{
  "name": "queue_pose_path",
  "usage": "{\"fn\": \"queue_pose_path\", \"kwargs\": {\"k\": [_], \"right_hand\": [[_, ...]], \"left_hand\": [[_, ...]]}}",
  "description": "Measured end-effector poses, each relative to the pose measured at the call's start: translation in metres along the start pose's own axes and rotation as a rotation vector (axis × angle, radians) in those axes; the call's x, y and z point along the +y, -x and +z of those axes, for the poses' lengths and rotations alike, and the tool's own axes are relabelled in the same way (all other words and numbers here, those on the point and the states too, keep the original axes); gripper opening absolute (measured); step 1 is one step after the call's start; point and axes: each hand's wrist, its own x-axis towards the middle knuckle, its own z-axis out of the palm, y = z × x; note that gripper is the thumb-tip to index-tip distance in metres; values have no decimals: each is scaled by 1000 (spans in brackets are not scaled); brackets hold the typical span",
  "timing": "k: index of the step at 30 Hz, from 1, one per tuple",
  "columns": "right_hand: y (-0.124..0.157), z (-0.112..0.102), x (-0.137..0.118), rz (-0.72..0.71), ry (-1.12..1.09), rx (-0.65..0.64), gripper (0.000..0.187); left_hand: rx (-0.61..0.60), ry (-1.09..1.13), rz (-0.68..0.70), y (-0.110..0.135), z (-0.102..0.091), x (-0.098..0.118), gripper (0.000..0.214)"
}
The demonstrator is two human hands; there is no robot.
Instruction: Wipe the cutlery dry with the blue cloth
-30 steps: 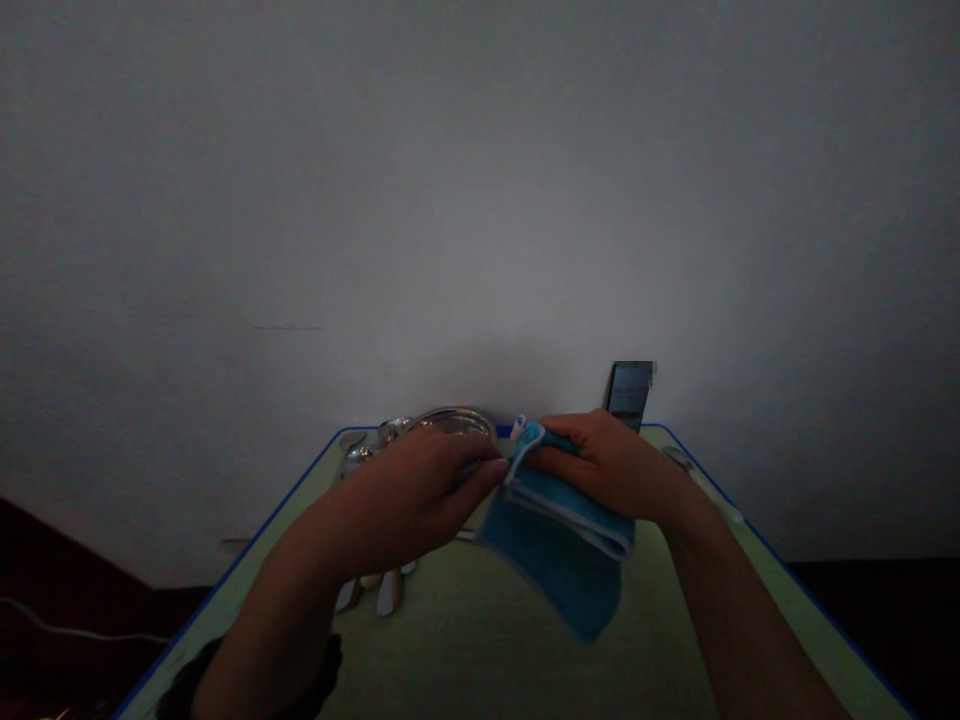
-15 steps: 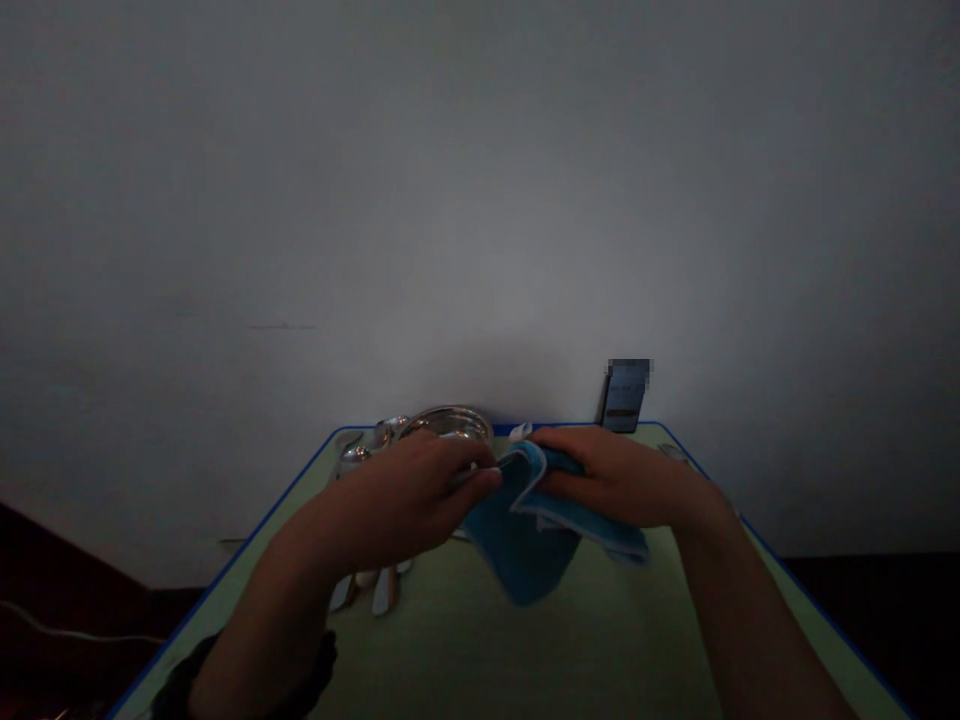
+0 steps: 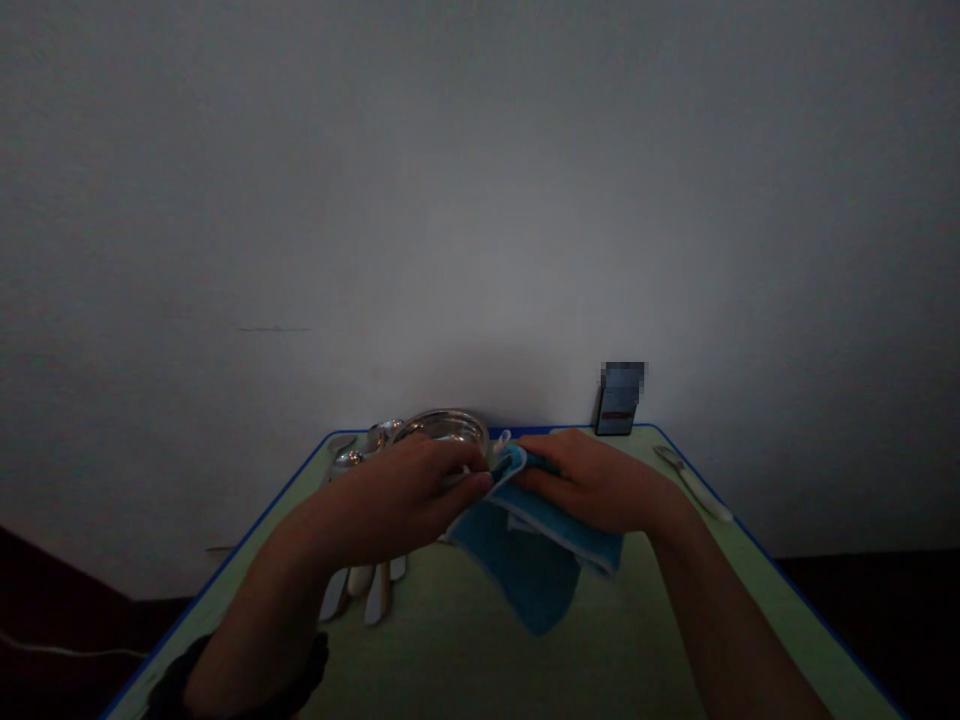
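My left hand (image 3: 420, 490) is closed on a piece of cutlery (image 3: 501, 467), pinching its pale handle between thumb and fingers. The metal end runs into a fold of the blue cloth (image 3: 525, 575), so its kind is hidden. With fingers wrapped round the cloth, my right hand (image 3: 589, 478) presses it about that end. The cloth has a light edging, and its loose part hangs down over the table. Below my left forearm lie several utensils, whose light handles (image 3: 375, 597) show; the forearm covers their middles.
Behind my left hand stands a shiny metal bowl (image 3: 469, 425), with metal utensil heads (image 3: 347, 458) beside it. A phone (image 3: 619, 400) leans on the wall at the back. A white-handled utensil (image 3: 705, 497) lies by the right edge of the blue-rimmed green table (image 3: 600, 660).
Both hands have shifted slightly left in view with the cutlery and cloth. The cloth's loose part hangs a little lower. The white-handled utensil on the right is now more exposed.
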Motion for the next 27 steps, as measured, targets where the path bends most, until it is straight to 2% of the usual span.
{"fn": "queue_pose_path", "kwargs": {"k": [5,11,16,27], "right_hand": [[5,-4,2,-48,-87,-77,30],[7,-6,10,5,-81,-76,38],[4,-5,9,12,-91,-41,35],[2,-3,7,0,-53,-22,28]], "left_hand": [[-34,30,13,1,1,-2,28],[-35,44,17,0,4,-5,31],[-7,16,14,-1,5,-6,31],[-41,31,4,-1,5,-3,29]]}}
